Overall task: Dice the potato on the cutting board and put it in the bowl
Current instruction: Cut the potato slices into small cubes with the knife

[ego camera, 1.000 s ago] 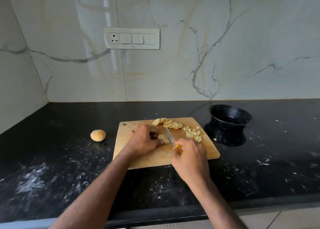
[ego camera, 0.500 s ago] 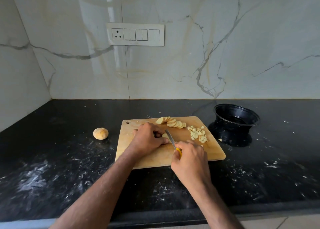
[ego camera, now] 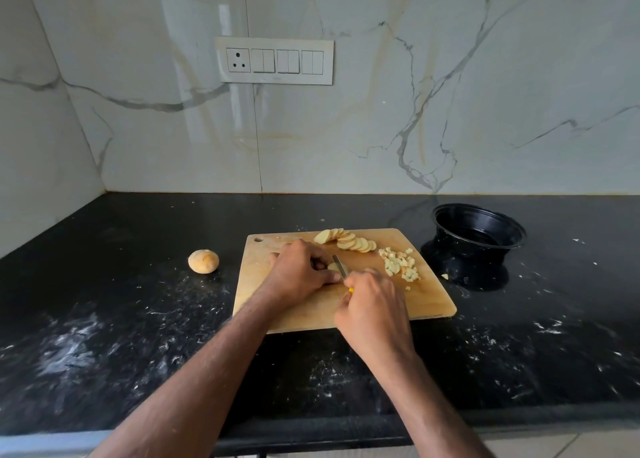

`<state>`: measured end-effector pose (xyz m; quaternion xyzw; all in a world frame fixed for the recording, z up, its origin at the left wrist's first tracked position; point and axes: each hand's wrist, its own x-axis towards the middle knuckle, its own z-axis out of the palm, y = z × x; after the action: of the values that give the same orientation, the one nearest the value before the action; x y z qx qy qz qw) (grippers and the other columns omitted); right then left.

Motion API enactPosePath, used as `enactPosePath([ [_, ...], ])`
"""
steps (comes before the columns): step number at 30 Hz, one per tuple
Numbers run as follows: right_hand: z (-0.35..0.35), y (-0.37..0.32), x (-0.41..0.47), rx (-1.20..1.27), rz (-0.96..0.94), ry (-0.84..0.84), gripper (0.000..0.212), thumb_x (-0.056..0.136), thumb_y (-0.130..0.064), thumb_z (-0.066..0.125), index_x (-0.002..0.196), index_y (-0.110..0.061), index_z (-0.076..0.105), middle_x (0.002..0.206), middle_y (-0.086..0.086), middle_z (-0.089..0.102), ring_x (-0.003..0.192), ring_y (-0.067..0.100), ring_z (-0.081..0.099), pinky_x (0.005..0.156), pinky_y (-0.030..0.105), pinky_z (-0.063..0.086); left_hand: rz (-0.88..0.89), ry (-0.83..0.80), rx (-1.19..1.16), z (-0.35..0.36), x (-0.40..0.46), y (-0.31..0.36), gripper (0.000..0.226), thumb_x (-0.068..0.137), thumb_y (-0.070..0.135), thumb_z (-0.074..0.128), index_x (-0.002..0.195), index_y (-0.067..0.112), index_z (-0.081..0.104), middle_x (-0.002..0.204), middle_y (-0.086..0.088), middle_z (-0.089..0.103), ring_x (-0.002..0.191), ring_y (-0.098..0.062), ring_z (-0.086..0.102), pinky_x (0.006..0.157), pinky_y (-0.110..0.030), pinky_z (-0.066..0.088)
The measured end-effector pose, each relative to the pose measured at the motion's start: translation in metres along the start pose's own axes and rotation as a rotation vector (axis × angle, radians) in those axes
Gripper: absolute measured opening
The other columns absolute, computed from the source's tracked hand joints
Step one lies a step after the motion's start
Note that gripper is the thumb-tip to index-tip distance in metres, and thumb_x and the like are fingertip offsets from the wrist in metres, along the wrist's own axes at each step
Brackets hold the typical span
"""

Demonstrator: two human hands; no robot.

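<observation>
1. Black stone counter (ego camera: 138,319) with white flecks and smears all over, tucked into a corner of white marble-look wall. A switch panel (ego camera: 274,61) with one socket sits on the back wall.
2. Wooden cutting board (ego camera: 426,302) lies mid-counter, set a bit back from the front edge, with bare counter open on both sides.
3. Left hand (ego camera: 298,272) is curled over a small potato piece (ego camera: 333,267) near the board's middle, pinning it down.
4. Right hand (ego camera: 374,314) is wrapped round a knife (ego camera: 340,270) with a yellow handle, blade right against that piece and the left fingertips.
5. Along the board's far edge there's a fanned row of potato slices (ego camera: 349,241); the pile of diced bits (ego camera: 400,263) is toward the right edge.
6. Black bowl (ego camera: 479,232) sits off the board's far right corner, close but not touching. Can't see anything in it. One stray bit lies on the counter between them.
7. Round potato end (ego camera: 203,261) sits alone, left of the board.
</observation>
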<state>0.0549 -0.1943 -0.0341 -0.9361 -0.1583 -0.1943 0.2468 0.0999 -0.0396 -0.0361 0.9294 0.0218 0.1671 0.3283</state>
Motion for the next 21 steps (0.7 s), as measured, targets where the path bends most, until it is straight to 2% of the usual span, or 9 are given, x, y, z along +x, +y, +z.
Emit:
enactPosePath([
  [3, 0.000, 0.000, 0.005, 0.020, -0.016, -0.010, 0.032, 0.087, -0.009, 0.065, 0.118, -0.017, 0.072, 0.107, -0.003, 0.067, 0.094, 0.014, 0.062, 0.081, 0.024, 0.052, 0.007, -0.018, -0.003, 0.000, 0.000, 0.000, 0.023, 0.076, 0.038, 0.087, 0.080, 0.019, 0.074, 0.083, 0.007, 0.070, 0.084, -0.014, 0.058, 0.093, -0.050, 0.047],
  [5, -0.001, 0.002, 0.003, 0.027, -0.019, -0.011, 0.033, 0.089, -0.011, 0.065, 0.121, -0.018, 0.071, 0.109, -0.003, 0.066, 0.096, 0.012, 0.061, 0.082, 0.022, 0.050, 0.004, -0.008, 0.012, 0.001, 0.000, 0.001, 0.021, 0.077, 0.040, 0.086, 0.078, 0.025, 0.071, 0.084, 0.010, 0.068, 0.087, -0.014, 0.057, 0.094, -0.049, 0.045],
  [9, -0.004, 0.006, -0.010, 0.028, -0.020, 0.001, 0.035, 0.091, -0.013, 0.063, 0.124, -0.019, 0.070, 0.109, -0.006, 0.066, 0.095, 0.010, 0.063, 0.085, 0.022, 0.052, 0.004, 0.009, 0.023, 0.002, -0.002, 0.000, 0.022, 0.077, 0.045, 0.085, 0.089, 0.030, 0.075, 0.088, 0.014, 0.067, 0.092, -0.013, 0.057, 0.095, -0.048, 0.043],
  [15, -0.020, 0.017, -0.028, 0.045, -0.026, -0.033, 0.031, 0.091, -0.015, 0.063, 0.121, -0.020, 0.071, 0.110, -0.010, 0.067, 0.096, 0.009, 0.065, 0.084, 0.022, 0.054, 0.019, 0.006, 0.049, 0.004, 0.000, -0.002, 0.021, 0.079, 0.047, 0.082, 0.088, 0.029, 0.075, 0.091, 0.012, 0.069, 0.093, -0.013, 0.057, 0.093, -0.047, 0.041],
  [18, -0.029, 0.023, -0.033, 0.042, -0.045, -0.050, 0.031, 0.091, -0.016, 0.064, 0.119, -0.021, 0.073, 0.109, -0.012, 0.068, 0.092, 0.005, 0.064, 0.074, 0.011, 0.049, 0.030, 0.010, 0.058, 0.005, 0.000, -0.003, 0.019, 0.080, 0.048, 0.081, 0.088, 0.031, 0.074, 0.091, 0.013, 0.069, 0.093, -0.012, 0.056, 0.092, -0.046, 0.041],
  [21, -0.033, 0.027, -0.040, 0.049, -0.041, -0.059, 0.028, 0.091, -0.017, 0.065, 0.116, -0.023, 0.074, 0.103, -0.014, 0.067, 0.079, 0.002, 0.056, 0.058, 0.001, 0.035, 0.036, 0.006, 0.055, 0.004, 0.000, -0.003, 0.018, 0.080, 0.047, 0.081, 0.091, 0.034, 0.075, 0.091, 0.014, 0.068, 0.093, -0.012, 0.056, 0.092, -0.046, 0.041],
])
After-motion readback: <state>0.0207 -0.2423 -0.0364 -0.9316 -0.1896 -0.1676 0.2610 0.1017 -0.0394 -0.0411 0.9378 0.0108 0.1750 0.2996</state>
